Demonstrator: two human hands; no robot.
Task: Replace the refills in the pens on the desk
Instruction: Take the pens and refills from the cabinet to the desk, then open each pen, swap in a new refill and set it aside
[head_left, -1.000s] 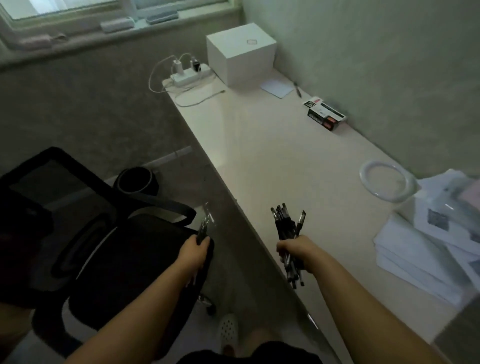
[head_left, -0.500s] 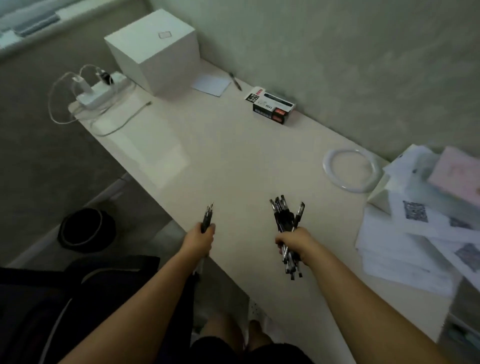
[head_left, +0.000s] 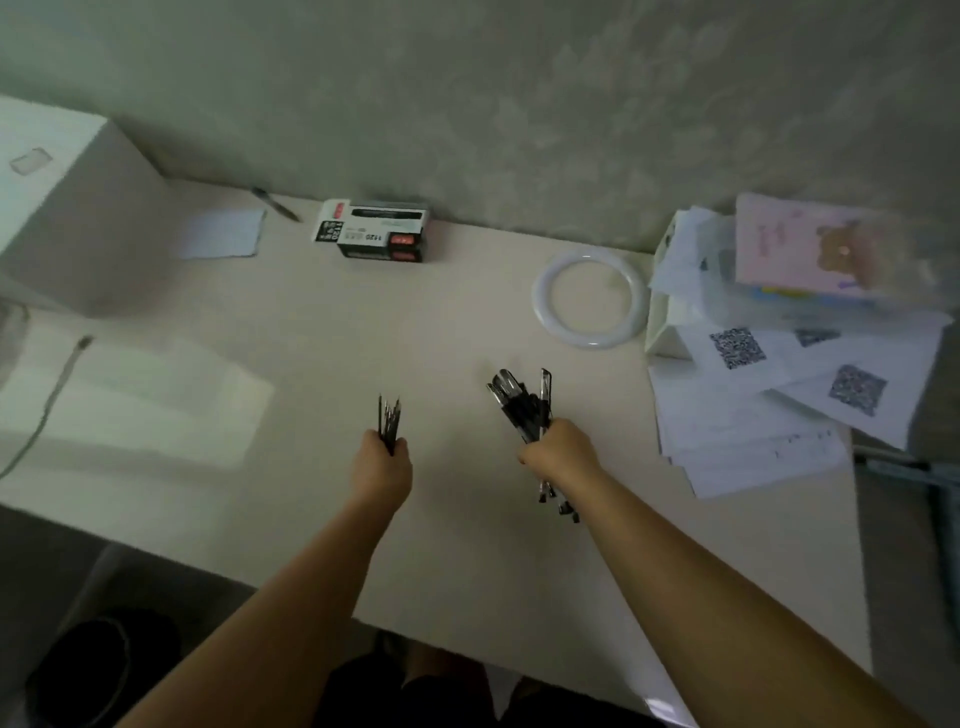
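Left hand (head_left: 383, 462) grips several thin refills (head_left: 389, 422); right hand (head_left: 558, 449) grips a pen bundle (head_left: 522, 402).

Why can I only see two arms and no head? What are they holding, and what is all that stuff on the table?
The camera sits on the person's head and looks down, so you see what they see: their own two arms reaching out over a pale desk. There is no machine here, only a person's hands.

The left hand grips a small bunch of thin dark sticks. They look like pen refills, the ink tubes that go inside pens. The right hand grips a thicker bundle of black pens.

On the desk, by the wall, lie a black and white box, a small slip of paper and a single pen. To the right are a white ring and a stack of papers with square codes printed on them. At far left stands a big white box.
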